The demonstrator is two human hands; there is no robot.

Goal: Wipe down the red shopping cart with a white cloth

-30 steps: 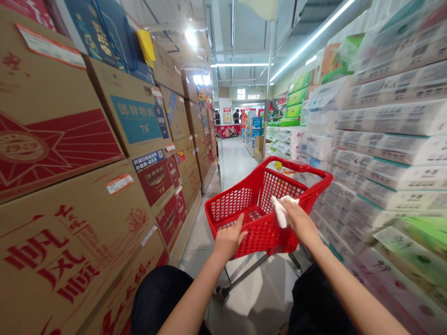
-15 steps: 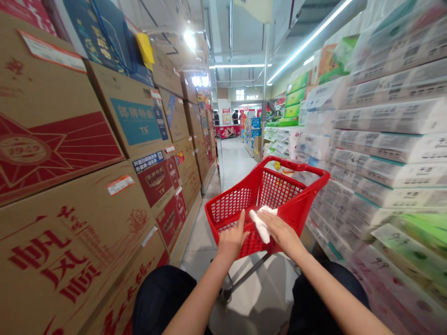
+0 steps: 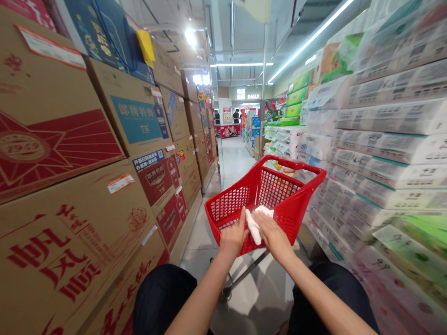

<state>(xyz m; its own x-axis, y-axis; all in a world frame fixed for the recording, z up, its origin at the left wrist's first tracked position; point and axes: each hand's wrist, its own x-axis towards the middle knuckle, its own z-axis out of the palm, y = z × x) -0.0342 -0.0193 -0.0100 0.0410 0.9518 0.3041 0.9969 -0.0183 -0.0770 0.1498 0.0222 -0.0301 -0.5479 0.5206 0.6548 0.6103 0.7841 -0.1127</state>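
Note:
A red plastic shopping basket on a wheeled frame stands in the aisle just in front of me. My left hand rests on its near rim, fingers curled over the edge. My right hand presses a crumpled white cloth against the same rim, right beside my left hand. The basket's inside shows nothing in it.
Stacked cardboard cartons wall the left side. Wrapped tissue packs are piled high on the right. The grey floor runs narrowly ahead to a far display, where a person stands. My dark-trousered knees show below.
My right hand slid the white cloth leftward along the basket's near rim, from its right side to beside my left hand. The left hand stayed on the rim.

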